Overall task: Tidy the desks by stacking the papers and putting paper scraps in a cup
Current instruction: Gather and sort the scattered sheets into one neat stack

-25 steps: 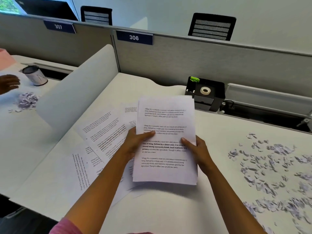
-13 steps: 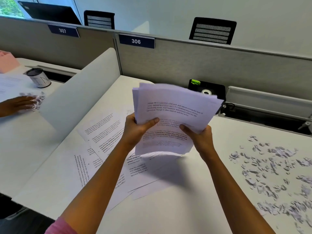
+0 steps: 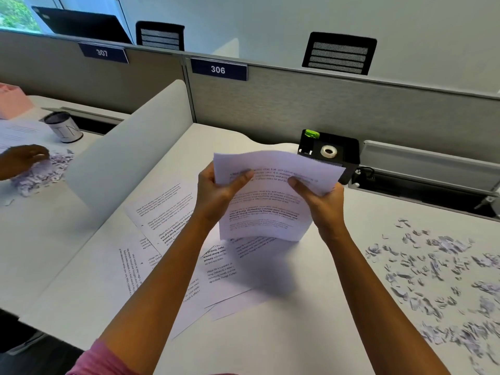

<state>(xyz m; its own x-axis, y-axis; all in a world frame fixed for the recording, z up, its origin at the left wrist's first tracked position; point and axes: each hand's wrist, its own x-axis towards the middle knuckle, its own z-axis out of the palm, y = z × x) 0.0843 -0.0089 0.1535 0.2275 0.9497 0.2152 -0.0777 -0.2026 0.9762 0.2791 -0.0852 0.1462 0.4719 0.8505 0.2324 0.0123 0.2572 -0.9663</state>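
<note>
White cubicle desk, scraps rightward; both hands' grip clamps a paper stack.

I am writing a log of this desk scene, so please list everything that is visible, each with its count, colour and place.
held paper stack: one, white with print, raised above the desk centre
loose sheets: several, white with print, flat on the desk, left of and under the stack
paper scraps: many, whitish, scattered on the desk at right
black box: one, black, back of the desk, behind the stack
tape roll: one, clear, on the box
scrap pile: one, whitish, neighbouring desk at left
cup: one, grey, neighbouring desk
divider: one, white, between the desks
other person's hand: one, on the scrap pile
left hand: grips the stack's left edge
right hand: grips the stack's right edge
</note>
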